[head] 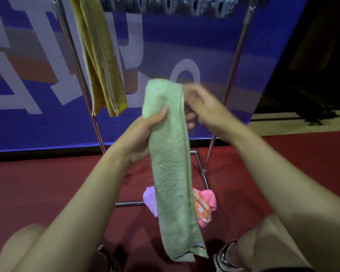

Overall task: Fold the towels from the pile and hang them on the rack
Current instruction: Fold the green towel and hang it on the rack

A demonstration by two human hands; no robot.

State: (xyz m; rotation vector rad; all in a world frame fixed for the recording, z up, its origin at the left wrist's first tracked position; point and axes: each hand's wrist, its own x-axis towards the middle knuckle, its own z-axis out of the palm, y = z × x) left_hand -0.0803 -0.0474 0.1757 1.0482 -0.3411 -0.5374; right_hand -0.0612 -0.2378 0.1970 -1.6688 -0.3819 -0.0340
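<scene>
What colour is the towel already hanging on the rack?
Mustard yellow towel, with pale edge stripes, hanging on the rack; seen in the head view.

yellow towel (100,61) filling rack's (238,55) left end, bar open rightward, clips (177,5) crowding above

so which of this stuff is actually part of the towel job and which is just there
Part of the job:
- green towel, folded long, held by left hand and right hand
- yellow towel, already hanging on the rack
- pink towels piled on the floor

Just there:
- blue banner behind the rack
- grey clips along the top
- red floor
</scene>
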